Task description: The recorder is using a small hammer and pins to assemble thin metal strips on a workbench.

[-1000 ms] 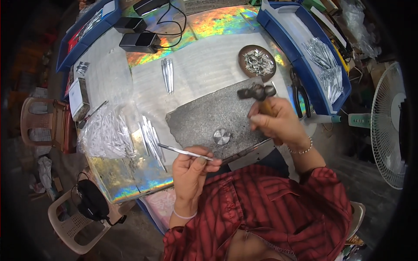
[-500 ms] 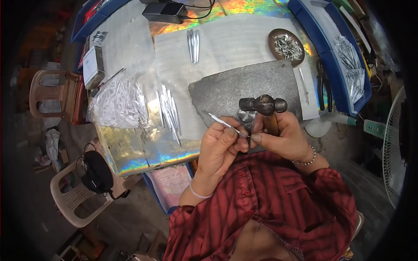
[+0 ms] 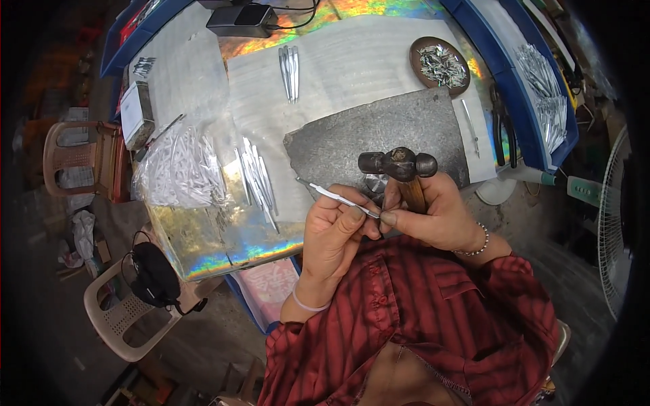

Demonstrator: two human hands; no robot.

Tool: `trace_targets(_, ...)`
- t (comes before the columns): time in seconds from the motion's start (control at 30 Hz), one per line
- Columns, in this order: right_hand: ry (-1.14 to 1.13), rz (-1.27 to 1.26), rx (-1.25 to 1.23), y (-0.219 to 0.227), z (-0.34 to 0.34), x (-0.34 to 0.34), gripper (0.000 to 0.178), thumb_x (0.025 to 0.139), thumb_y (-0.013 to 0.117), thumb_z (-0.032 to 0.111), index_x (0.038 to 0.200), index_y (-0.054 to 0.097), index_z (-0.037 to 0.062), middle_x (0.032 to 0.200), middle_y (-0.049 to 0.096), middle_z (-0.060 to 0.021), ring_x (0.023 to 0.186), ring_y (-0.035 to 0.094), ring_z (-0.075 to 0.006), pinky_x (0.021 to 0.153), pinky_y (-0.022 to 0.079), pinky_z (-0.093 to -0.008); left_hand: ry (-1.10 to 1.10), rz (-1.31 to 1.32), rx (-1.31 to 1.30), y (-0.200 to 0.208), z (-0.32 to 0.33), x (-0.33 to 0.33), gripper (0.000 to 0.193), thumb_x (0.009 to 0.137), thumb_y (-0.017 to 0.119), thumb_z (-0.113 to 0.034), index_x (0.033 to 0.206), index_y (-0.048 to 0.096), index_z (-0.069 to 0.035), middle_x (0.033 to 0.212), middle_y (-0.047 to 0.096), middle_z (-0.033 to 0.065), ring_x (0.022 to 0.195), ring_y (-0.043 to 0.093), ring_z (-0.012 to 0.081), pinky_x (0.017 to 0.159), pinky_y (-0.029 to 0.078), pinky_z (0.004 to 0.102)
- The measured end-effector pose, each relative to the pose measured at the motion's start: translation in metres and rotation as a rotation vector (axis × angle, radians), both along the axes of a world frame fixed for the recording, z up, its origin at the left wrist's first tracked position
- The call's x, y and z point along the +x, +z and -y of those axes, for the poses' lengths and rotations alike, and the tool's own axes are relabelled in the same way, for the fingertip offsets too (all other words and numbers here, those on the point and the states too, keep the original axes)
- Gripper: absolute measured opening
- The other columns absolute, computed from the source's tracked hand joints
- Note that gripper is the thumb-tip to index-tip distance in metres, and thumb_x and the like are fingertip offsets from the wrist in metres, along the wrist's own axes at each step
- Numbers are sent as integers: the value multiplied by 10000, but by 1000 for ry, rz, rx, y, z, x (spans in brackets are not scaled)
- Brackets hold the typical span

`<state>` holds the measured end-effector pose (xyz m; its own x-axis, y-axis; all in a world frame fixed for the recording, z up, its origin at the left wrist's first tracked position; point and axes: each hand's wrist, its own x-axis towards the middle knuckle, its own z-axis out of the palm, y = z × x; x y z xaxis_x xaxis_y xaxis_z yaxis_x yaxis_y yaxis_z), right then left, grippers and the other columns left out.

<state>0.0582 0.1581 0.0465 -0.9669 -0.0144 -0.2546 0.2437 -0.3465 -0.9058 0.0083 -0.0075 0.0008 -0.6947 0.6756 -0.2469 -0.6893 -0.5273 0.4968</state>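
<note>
Two bare hands meet over a cluttered workbench covered in iridescent rainbow foil (image 3: 223,247), seen from above the person's red striped shirt (image 3: 433,318). Long blue plastic trays (image 3: 521,101) flank the bench on its far sides, the one on the right holding a heap of silvery metal pieces. A flat grey stone slab (image 3: 379,132) lies at the bench's near edge, just beyond the hands. To its left sits a clear plastic bag of thin silver strips (image 3: 179,169), with a loose row of slim metal blanks (image 3: 257,179) between bag and slab. A round brown dish of metal scraps (image 3: 440,64) stands beyond the slab's far corner, black-handled pliers (image 3: 501,122) to its right. The right hand (image 3: 437,216) is closed around the wooden handle of a dark ball-peen hammer (image 3: 398,164), whose head is raised above the knuckles. The left hand (image 3: 335,233) pinches a thin silver metal strip (image 3: 335,195) between thumb and fingers, the strip slanting up to the left over the slab's near edge, its near end touching the right thumb.
</note>
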Motion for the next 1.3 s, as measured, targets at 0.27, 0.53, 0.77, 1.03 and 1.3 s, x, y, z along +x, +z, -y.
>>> trace_targets(0.27, -19, -21, -38, 1, -1, 0, 171, 791, 583, -37, 943, 513, -6, 802, 570, -39, 752, 588, -102, 671, 484, -251, -10, 62, 38, 1, -1, -1, 187, 868, 598, -122, 992, 506, -17, 887, 620, 150, 661, 613, 178, 602, 527, 281)
trace_targets(0.53, -50, 3, 14, -6, 0, 4, 154, 794, 589, -19, 930, 522, 4, 788, 559, -20, 755, 552, -76, 654, 459, -236, 61, -16, -3, 4, -5, 3, 162, 870, 588, -87, 980, 497, -10, 897, 615, 155, 670, 610, 179, 610, 530, 278)
trace_targets(0.77, 24, -35, 37, -1, -1, -1, 136, 808, 601, 0, 918, 521, 3, 794, 563, -20, 756, 548, -69, 663, 458, -234, 142, -422, -237, 6, -3, 9, 144, 871, 575, -48, 963, 487, 18, 947, 565, 174, 691, 594, 179, 635, 508, 272)
trace_targets(1.03, -60, -23, 201, -15, -13, 2, 241, 796, 677, 101, 987, 574, -4, 862, 594, -22, 789, 551, -58, 650, 456, -239, 124, -87, -4, 7, 2, 5, 158, 895, 555, -120, 982, 457, -33, 899, 582, 187, 637, 582, 189, 597, 496, 272)
trace_targets(1.3, 95, -206, 959, -10, -20, -10, 391, 718, 704, 125, 1037, 521, -6, 890, 574, -158, 787, 585, -336, 678, 465, -368, 200, -171, -115, 6, 12, -4, 129, 903, 537, -96, 977, 456, -30, 905, 585, 181, 622, 578, 171, 576, 487, 253)
